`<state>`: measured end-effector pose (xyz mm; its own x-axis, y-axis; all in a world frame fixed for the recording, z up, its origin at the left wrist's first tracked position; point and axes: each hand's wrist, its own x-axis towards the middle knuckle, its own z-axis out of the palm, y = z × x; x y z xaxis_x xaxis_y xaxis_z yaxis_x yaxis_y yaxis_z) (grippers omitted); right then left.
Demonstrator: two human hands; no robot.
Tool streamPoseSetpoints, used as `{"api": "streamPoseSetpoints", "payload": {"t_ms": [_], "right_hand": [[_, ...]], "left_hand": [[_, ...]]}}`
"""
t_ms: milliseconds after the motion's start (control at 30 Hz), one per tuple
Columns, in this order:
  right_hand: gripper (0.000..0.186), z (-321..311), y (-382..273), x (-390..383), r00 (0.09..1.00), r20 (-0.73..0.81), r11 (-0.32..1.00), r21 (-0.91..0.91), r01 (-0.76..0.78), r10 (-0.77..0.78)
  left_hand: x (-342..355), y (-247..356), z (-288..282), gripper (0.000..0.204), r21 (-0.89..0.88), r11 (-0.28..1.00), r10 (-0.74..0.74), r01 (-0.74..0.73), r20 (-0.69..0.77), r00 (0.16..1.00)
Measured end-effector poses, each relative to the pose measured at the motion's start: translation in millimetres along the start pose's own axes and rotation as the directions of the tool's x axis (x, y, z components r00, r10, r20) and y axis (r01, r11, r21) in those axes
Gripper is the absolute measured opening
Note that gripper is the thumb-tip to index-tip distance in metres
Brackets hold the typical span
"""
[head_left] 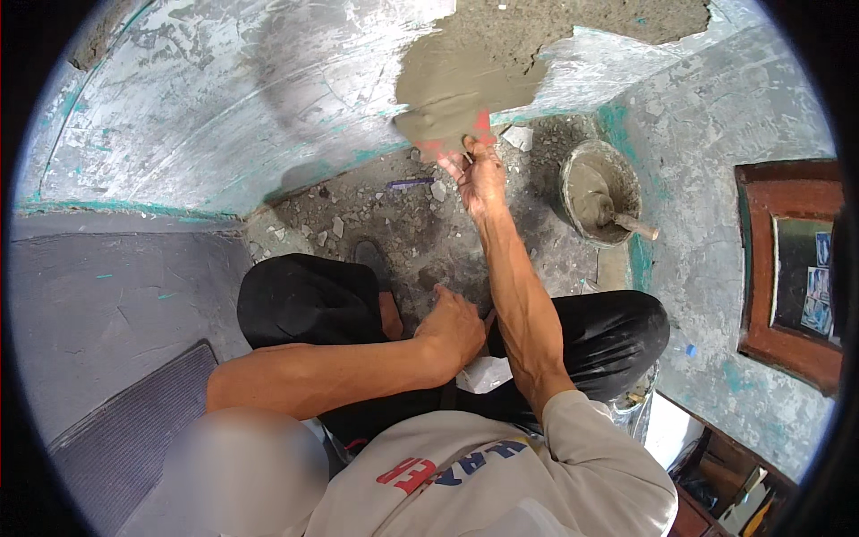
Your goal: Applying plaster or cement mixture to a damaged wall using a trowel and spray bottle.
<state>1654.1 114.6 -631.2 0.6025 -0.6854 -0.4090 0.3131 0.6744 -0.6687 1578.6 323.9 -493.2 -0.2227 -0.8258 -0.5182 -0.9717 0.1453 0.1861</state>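
My right hand (483, 181) reaches forward to the low part of the wall. Its fingers grip a flat red plastering float (484, 125), of which only red edges show beside the hand. The float lies against a patch of wet grey-brown mortar (470, 76) on the wall. My left hand (455, 327) hangs loosely between my knees, near my right forearm. One of its fingertips points forward, the others are partly hidden, and I see nothing held in it.
To the right stands a bucket (565, 183) of wet mortar with a wooden-handled tool (635, 224) in it. Rubble and a purple strip (411, 183) lie on the floor. A brown wooden frame (756, 268) is on the right wall; a ribbed mat (134, 430) is at left.
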Motion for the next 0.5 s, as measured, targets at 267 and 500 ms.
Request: {"api": "streamPoseSetpoints", "payload": {"t_ms": [267,500], "right_hand": [[0.017,-32.8,-25.6,-21.5,0.997,0.069,0.996,0.083,0.018,-0.024],[0.019,-108.3,-48.7,38.1,0.987,-0.116,0.993,-0.062,0.104,-0.11]], "left_hand": [[-1.9,-5.0,-1.7,0.029,0.067,0.998,0.017,-0.016,-0.009,1.0],[-3.0,-3.7,-2.3,0.031,0.057,0.998,-0.001,0.006,-0.085,0.996]]}}
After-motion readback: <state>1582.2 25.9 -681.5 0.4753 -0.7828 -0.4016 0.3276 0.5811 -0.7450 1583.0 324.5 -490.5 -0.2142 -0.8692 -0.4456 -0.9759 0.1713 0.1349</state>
